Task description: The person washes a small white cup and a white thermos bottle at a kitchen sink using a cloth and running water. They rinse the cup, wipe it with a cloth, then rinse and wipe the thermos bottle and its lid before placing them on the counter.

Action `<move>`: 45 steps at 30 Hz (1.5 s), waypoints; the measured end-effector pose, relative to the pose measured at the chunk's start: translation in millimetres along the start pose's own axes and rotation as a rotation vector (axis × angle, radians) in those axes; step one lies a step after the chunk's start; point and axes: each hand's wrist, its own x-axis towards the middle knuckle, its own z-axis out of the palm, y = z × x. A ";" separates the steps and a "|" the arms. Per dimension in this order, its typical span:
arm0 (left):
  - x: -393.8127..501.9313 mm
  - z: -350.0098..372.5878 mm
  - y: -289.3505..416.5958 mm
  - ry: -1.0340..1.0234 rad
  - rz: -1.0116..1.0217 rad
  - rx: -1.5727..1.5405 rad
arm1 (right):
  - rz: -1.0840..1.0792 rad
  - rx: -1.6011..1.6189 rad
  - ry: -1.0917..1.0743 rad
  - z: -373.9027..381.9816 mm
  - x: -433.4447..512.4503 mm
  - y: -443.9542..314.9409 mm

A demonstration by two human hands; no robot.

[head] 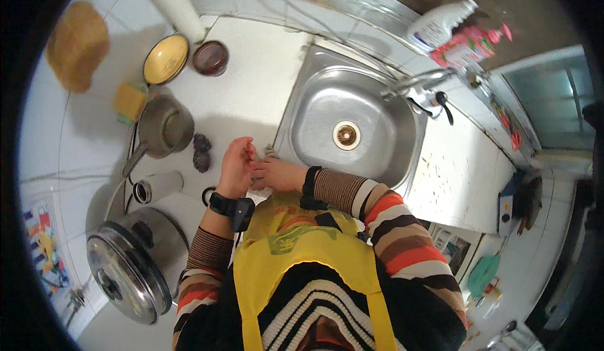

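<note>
My left hand (pixel 237 166) is raised over the counter's front edge, fingers curled; whether it holds something small cannot be told. Against it lies my right hand (pixel 278 174), its fingertips touching the left palm side, its grip partly hidden. Just beyond the hands, a small crumpled greyish thing (pixel 270 151) rests by the corner of the stainless steel sink (pixel 325 86). Left of my left hand are dark purplish lumps (pixel 202 152) on the white counter (pixel 250 86). Both forearms wear striped sleeves, with dark bands at the wrists.
A saucepan (pixel 165 126), a yellow bowl (pixel 166 59), a dark glass bowl (pixel 211 58), a lying white bottle (pixel 163 187) and a large lidded pot (pixel 141 261) stand at left. The faucet (pixel 420 82) reaches over the sink; a white bottle (pixel 441 23) and pink pump bottle (pixel 469 46) are behind.
</note>
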 end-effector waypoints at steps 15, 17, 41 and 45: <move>27.8 145.2 -65.0 -0.266 -0.236 0.119 | 0.802 0.630 0.352 -92.8 -238.6 -2.8; 29.0 158.2 -73.2 -0.285 -0.254 0.141 | 0.990 0.350 0.281 -116.4 -271.2 12.4; 24.9 113.4 -79.9 -0.113 -0.204 0.008 | 0.921 0.202 -1.180 -67.4 -294.6 85.2; 27.3 107.8 -72.6 -0.119 -0.198 0.015 | 1.021 0.696 -0.894 -58.8 -259.6 56.3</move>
